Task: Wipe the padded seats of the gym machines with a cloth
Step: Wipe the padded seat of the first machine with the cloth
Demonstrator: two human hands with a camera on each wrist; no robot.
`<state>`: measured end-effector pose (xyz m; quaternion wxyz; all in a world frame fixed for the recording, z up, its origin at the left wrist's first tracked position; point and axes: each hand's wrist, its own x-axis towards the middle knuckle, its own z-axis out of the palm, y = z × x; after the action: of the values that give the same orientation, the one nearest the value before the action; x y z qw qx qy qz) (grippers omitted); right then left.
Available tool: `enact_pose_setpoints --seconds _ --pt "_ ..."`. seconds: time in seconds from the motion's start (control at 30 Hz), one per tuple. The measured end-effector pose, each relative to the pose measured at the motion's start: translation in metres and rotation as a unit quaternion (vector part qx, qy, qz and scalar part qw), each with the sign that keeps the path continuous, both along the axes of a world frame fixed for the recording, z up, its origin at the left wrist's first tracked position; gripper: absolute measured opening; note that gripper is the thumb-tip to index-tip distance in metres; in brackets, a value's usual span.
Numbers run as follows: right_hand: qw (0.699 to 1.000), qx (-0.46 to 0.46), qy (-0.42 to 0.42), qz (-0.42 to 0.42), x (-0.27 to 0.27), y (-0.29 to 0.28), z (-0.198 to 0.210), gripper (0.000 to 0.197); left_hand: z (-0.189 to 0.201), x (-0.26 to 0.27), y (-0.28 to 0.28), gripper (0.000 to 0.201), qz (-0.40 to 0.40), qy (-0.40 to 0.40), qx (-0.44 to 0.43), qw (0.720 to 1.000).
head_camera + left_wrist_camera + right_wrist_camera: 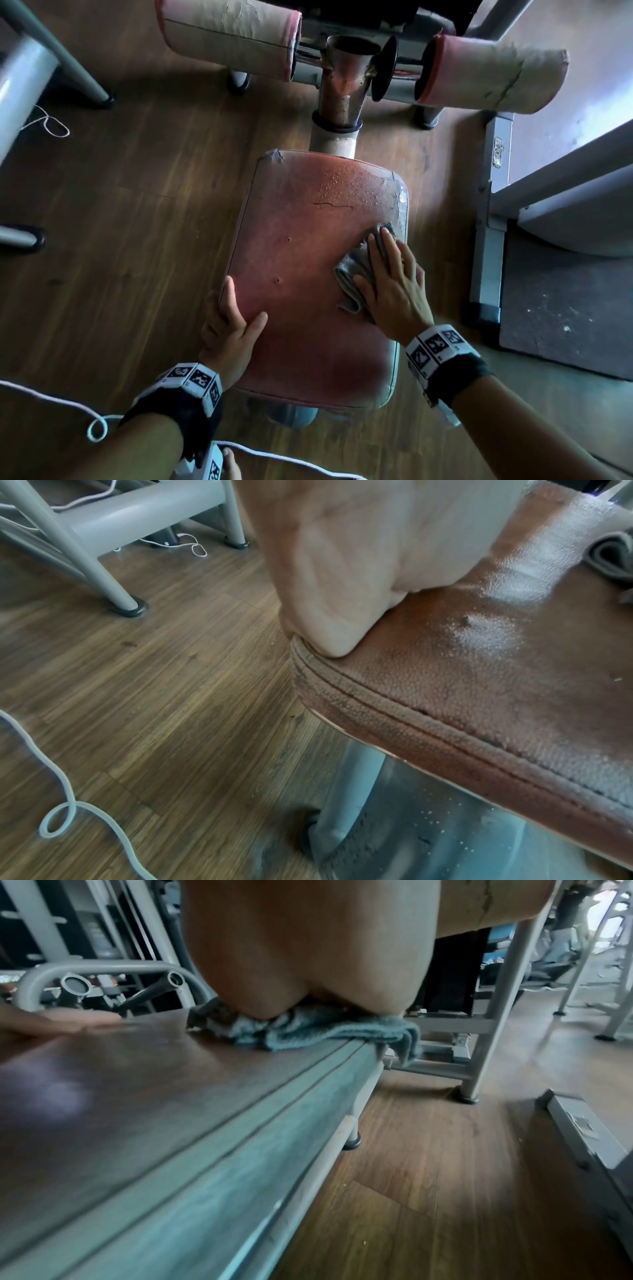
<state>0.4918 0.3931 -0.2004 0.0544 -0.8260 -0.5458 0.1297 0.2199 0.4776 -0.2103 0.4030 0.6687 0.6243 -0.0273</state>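
A worn red padded seat (301,274) fills the middle of the head view, with droplets (346,188) on its far part. My right hand (394,281) lies flat with straight fingers on a folded grey cloth (356,267) at the seat's right edge. In the right wrist view the palm (308,947) presses the cloth (308,1031), which hangs slightly over the edge of the seat (137,1096). My left hand (236,318) grips the seat's left edge, thumb on top and fingers down the side. The left wrist view shows this hand (342,561) at the seat's seam (342,691).
Two worn roller pads (229,31) (489,75) flank a metal post (339,102) beyond the seat. A grey machine frame (486,222) and black mat (565,308) stand close on the right. Another frame leg (51,68) is at the left; a white cable (51,397) trails over the wooden floor.
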Motion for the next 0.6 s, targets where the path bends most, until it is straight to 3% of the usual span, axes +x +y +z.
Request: enact_pose_setpoints --seconds 0.23,0.6 --pt "0.998 0.007 -0.058 0.036 0.015 0.06 0.009 0.063 -0.001 -0.004 0.002 0.094 -0.013 -0.034 -0.026 0.999" --pt "0.997 0.015 -0.066 0.041 0.011 0.063 0.013 0.057 -0.002 -0.004 0.002 0.091 -0.011 -0.023 -0.01 1.0"
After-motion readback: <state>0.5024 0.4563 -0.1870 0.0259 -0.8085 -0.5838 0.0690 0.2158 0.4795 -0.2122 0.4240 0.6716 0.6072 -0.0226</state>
